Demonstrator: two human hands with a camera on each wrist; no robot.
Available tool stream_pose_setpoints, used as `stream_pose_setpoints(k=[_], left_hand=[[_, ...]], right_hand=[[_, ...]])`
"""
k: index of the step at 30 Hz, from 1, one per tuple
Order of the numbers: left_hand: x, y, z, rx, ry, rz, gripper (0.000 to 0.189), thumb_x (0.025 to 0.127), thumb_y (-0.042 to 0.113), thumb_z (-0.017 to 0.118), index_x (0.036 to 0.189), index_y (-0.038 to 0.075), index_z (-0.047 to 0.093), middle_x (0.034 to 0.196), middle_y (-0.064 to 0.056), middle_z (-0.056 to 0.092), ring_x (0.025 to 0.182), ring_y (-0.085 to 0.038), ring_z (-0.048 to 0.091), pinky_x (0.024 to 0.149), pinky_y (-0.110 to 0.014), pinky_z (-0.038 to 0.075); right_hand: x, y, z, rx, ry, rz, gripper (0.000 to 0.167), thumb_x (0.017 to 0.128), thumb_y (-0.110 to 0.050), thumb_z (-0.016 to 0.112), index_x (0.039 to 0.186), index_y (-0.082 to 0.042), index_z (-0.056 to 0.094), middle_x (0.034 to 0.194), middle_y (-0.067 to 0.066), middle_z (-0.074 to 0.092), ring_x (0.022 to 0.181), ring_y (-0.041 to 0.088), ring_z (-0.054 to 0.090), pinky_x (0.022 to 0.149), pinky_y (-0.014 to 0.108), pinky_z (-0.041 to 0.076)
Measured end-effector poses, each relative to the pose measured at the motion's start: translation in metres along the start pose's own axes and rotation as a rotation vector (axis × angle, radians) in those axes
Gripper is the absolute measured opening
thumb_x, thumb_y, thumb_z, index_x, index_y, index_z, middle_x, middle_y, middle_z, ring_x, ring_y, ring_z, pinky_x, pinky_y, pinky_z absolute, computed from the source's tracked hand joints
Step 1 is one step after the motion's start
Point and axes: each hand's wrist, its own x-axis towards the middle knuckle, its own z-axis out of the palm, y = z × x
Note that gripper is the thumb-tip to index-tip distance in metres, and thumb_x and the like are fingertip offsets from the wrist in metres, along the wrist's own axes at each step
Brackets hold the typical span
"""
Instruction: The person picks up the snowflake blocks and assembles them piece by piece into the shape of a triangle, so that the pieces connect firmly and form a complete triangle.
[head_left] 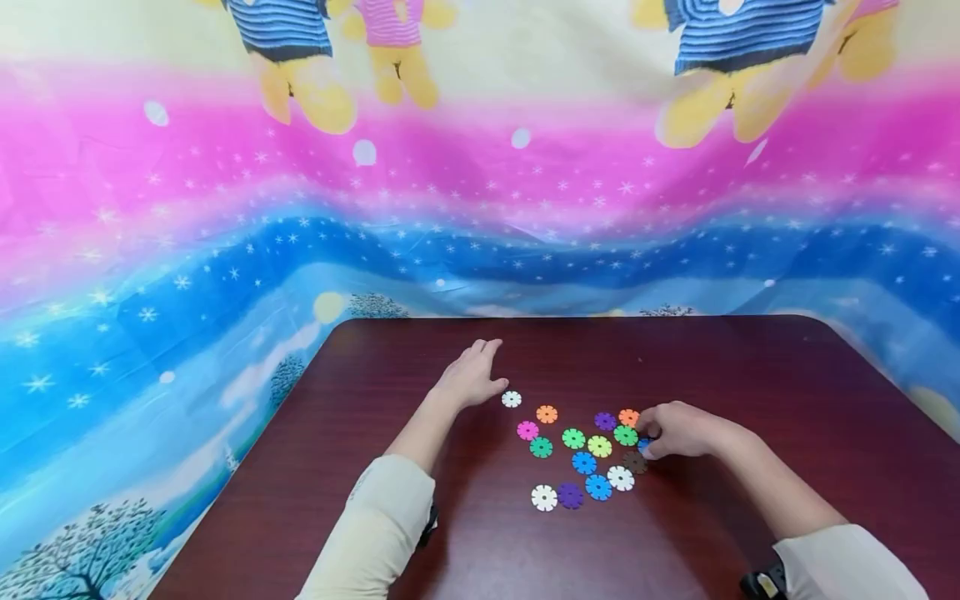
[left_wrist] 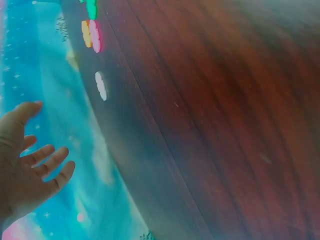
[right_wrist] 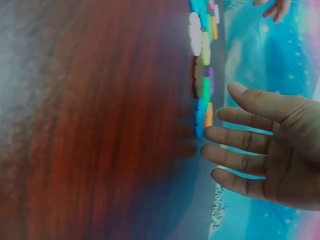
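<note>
Right hand [right_wrist: 287, 160] beside blue disc [right_wrist: 199, 120], left hand [head_left: 467, 377] near white disc [head_left: 512, 400], both empty, outspread.

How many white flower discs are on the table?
3. One white disc is by the left hand, another white disc sits between a blue disc and the brown disc, and the third is left of the nearer purple disc.

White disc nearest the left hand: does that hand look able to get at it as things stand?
Likely yes: the left hand is open close by the white disc, and nothing shows lying on top of it or between the two.
</note>
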Motion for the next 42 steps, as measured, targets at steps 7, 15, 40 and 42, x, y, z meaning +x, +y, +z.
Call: stream_pose_setpoints(k=[7, 15, 40, 42], left_hand=[[0.020, 0.006, 0.014, -0.010, -0.146, -0.020, 0.055, 0.084, 0.021, 0.068, 0.133, 0.007, 0.045, 0.127, -0.012, 0.046, 0.117, -0.021, 0.046, 0.098, -0.032, 0.038], [0.025, 0.007, 0.028, -0.015, -0.229, -0.070, 0.047, 0.083, 0.019, 0.069, 0.125, 0.007, 0.052, 0.120, -0.009, 0.050, 0.109, -0.018, 0.046, 0.094, -0.030, 0.039], [0.019, 0.002, 0.033, -0.168, -0.238, -0.047, 0.016, 0.081, 0.007, 0.069, 0.084, 0.007, 0.053, 0.073, -0.003, 0.053, 0.067, -0.014, 0.048, 0.059, -0.023, 0.042], [0.016, 0.001, 0.029, -0.257, -0.235, -0.035, 0.012, 0.081, 0.001, 0.066, 0.083, 0.005, 0.055, 0.071, -0.004, 0.053, 0.063, -0.014, 0.048, 0.055, -0.022, 0.042]], right_hand=[[0.006, -0.001, 0.005, -0.048, -0.005, 0.029, 0.035, 0.075, -0.008, 0.075, 0.106, 0.000, 0.063, 0.090, 0.006, 0.057, 0.076, 0.020, 0.047, 0.065, 0.034, 0.047], [0.009, 0.001, 0.010, -0.072, 0.002, 0.051, 0.029, 0.071, -0.003, 0.077, 0.096, -0.004, 0.063, 0.087, 0.005, 0.056, 0.075, 0.021, 0.046, 0.064, 0.034, 0.048], [-0.001, 0.005, 0.009, 0.087, 0.114, 0.051, 0.020, 0.078, 0.005, 0.067, 0.074, -0.008, 0.052, 0.057, 0.002, 0.048, 0.050, 0.014, 0.046, 0.052, 0.029, 0.039], [-0.002, 0.005, 0.009, 0.124, 0.149, 0.038, 0.019, 0.078, 0.006, 0.065, 0.074, -0.008, 0.053, 0.057, 0.001, 0.049, 0.051, 0.014, 0.046, 0.053, 0.030, 0.039]])
